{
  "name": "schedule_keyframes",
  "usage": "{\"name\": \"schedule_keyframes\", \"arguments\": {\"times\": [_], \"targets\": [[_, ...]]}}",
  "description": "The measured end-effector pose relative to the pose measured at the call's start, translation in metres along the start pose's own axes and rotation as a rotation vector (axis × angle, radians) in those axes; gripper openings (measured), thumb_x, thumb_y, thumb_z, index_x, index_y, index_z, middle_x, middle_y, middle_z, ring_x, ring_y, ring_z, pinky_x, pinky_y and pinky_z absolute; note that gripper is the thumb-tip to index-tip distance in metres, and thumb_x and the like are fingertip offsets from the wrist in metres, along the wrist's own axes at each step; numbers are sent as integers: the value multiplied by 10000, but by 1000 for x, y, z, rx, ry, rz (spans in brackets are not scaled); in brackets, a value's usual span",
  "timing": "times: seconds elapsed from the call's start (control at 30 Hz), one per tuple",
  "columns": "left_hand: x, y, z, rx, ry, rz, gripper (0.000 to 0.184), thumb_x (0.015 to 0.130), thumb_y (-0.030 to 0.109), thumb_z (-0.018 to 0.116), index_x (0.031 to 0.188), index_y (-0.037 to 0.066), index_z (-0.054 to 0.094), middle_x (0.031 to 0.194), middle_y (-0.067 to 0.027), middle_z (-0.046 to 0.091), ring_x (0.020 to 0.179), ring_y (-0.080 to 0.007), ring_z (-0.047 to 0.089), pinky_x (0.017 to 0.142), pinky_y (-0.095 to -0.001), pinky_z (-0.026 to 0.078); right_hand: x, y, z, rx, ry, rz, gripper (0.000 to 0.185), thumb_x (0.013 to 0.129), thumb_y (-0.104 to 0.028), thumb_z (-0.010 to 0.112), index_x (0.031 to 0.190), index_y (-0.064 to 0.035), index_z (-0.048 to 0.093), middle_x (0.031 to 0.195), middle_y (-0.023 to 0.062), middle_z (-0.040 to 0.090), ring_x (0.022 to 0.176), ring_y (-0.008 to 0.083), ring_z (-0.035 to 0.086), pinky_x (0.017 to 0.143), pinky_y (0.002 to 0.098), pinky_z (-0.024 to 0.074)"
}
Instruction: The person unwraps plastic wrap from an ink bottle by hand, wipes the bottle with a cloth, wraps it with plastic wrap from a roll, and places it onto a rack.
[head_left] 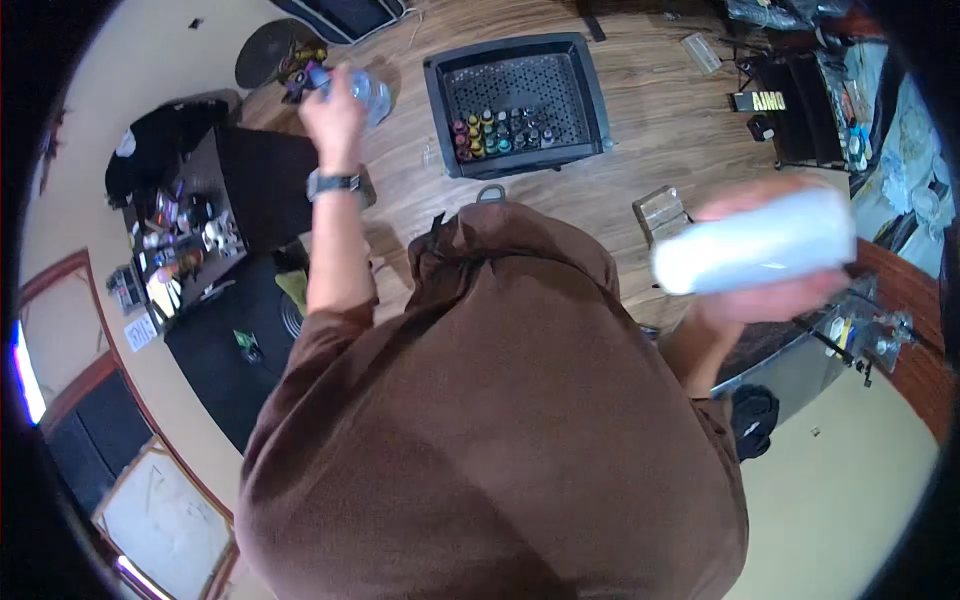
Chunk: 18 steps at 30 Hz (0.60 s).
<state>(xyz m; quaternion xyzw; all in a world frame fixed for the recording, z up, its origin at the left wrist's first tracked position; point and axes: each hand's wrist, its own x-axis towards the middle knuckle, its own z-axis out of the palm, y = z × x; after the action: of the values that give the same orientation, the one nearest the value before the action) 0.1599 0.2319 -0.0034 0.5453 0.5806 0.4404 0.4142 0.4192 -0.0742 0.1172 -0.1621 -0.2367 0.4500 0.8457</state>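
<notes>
My left hand [335, 112], with a dark watch on the wrist, is closed around the top of a clear spray bottle [372, 98] at the upper left. Part of its bluish head shows beside my fingers. At the right, my right hand [770, 300] grips a white paper roll [755, 245], which lies nearly level across the palm. Motion blurs the roll and the fingers around it. Between my two hands, farther off, a black plastic tray cart [590, 95] carries several small bottles [490, 135] with colored contents.
A black table [265, 185] and a cluttered shelf [190, 230] stand at the left. A small clear case [660, 212] lies near my right hand. A black shelf unit [800, 110] and plastic-covered items [905, 170] are at the far right. Wood flooring [640, 100] surrounds the cart.
</notes>
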Motion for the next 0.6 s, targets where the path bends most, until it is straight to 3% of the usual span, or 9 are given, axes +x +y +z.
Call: {"name": "schedule_keyframes", "arguments": {"times": [0.1, 0.17, 0.23, 0.3, 0.57, 0.6], "targets": [[-12, 11, -10, -80, -135, -6, 270, 907, 240, 682, 778, 2, 673, 554, -25, 583, 454, -94, 540, 415, -266, 396, 22, -29, -31, -388, 79, -115, 499, 920, -415, 558, 1203, -10, 489, 1011, 194, 600, 842, 324, 644, 718, 448, 574], [-7, 19, 1, -152, -191, 32, 242, 905, 225, 688, 800, 8, 673, 552, -15, 573, 435, -96, 534, 402, -258, 389, 38, 11, -89, -835, 502, -283, 409, 922, -284, 604, 1189, 3, 491, 1031, 180, 602, 834, 288, 642, 707, 400, 568], [-19, 9, 23, -250, -207, -87, 230, 901, 213, 697, 815, 4, 655, 540, -15, 548, 391, -101, 489, 380, -256, 364, 51, 61, -126, -1350, 648, -311, 362, 952, -237, 572, 1214, -4, 486, 1009, 166, 612, 846, 262, 639, 716, 380, 550], [-29, 3, 34, -301, -218, -158, 226, 898, 208, 702, 822, 2, 646, 534, -14, 535, 368, -104, 467, 368, -255, 352, 49, 96, -110, -1460, 564, -110, 399, 938, -267, 614, 1225, -20, 490, 998, 163, 631, 877, 239, 638, 738, 379, 541], [-29, 4, 18, -515, -370, -309, 274, 930, 279, 658, 904, 17, 584, 551, 13, 464, 440, -103, 443, 429, -271, 398, 32, 165, -233, -1775, 430, 2, 518, 838, -303, 742, 1208, -23, 511, 1081, 187, 666, 957, 275, 674, 778, 400, 529], [-27, 1, 17, -609, -422, -369, 266, 939, 274, 625, 933, 12, 576, 587, -1, 474, 496, -115, 467, 474, -281, 420, 31, 167, -238, -1757, 426, 92, 519, 831, -297, 744, 1210, -30, 513, 1090, 190, 665, 967, 300, 670, 789, 410, 527]]}}
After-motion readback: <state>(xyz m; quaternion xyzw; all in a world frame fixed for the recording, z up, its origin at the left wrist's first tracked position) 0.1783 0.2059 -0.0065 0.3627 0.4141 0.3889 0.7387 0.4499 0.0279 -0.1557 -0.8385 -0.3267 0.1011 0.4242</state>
